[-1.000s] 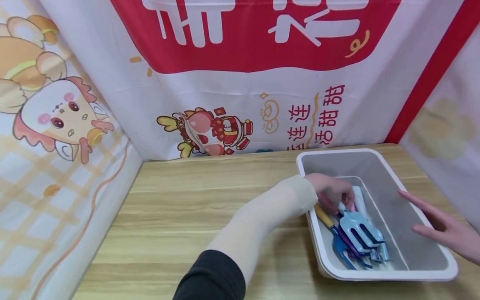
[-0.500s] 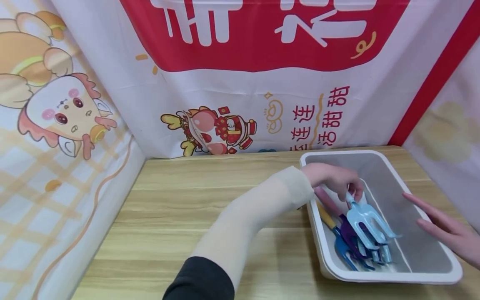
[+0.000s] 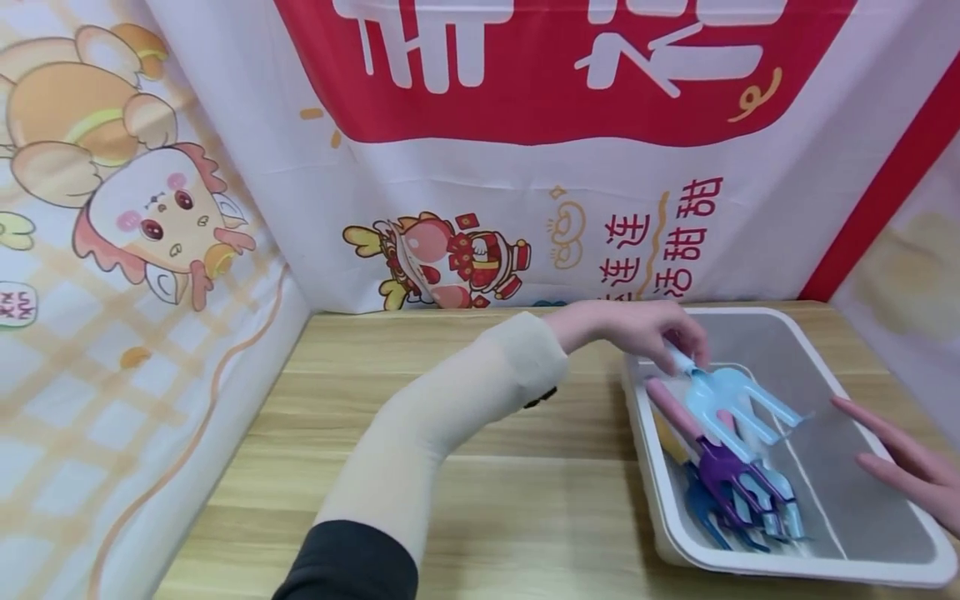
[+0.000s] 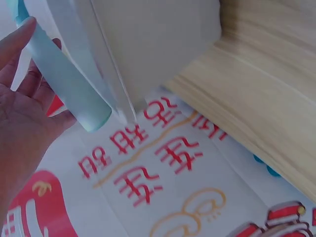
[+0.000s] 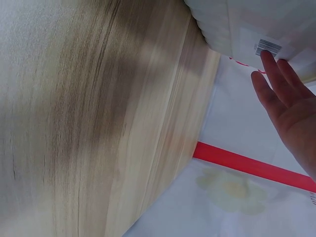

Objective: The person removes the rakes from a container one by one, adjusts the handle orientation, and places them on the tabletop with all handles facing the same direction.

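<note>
My left hand (image 3: 656, 329) grips the handle of a light blue garden hand fork (image 3: 723, 400), its broad tines slanting down to the right over the grey bin (image 3: 888, 525). In the left wrist view, thumb and fingers wrap around the pale handle (image 4: 69, 81), which lies beside the bin's rim. Beneath the raised fork, inside the bin, lie a purple fork (image 3: 722, 468) with a pink handle and a dark blue one (image 3: 701, 504) with a yellow handle. More light blue tines show under them. At the bin's right side my right hand (image 3: 911, 458) has extended fingers against the outer wall.
The bin stands at the right of a wooden table (image 3: 510, 500), near the back wall cloth (image 3: 450, 192) with red print. A patterned cloth (image 3: 172, 358) borders the left side. A barcode label (image 5: 268, 47) marks the bin's outside.
My left hand has lifted the light blue fork off the others and moved it up and back toward the bin's far left corner. The purple fork is more exposed. My right hand stays at the bin.
</note>
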`<state>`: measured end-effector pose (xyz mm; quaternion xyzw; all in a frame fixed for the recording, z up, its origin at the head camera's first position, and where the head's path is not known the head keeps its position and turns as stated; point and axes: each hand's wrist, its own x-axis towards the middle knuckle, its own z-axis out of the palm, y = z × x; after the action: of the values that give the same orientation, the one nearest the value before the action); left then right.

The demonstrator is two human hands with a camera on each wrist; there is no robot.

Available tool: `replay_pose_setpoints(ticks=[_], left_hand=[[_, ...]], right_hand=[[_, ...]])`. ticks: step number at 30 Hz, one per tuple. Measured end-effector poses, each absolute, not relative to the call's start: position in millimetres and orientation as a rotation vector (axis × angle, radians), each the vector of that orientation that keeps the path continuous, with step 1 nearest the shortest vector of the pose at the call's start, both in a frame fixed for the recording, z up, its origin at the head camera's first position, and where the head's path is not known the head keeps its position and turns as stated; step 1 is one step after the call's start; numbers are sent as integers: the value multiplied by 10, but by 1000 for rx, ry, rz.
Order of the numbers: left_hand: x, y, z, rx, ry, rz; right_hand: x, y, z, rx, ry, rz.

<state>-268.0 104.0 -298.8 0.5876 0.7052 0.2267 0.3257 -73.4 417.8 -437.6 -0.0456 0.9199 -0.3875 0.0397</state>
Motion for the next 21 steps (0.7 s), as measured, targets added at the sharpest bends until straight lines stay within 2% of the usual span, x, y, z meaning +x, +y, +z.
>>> replay_pose_setpoints(ticks=[10,21], left_hand=[[-2721,423,-2870,1483,1981,701],[-2575,-240,-2991,1373,2074,790]], right_hand=[[-751,4334,-4446,-182,2877,-1129],[-783,4352,-4556,-170,2951,-1045]])
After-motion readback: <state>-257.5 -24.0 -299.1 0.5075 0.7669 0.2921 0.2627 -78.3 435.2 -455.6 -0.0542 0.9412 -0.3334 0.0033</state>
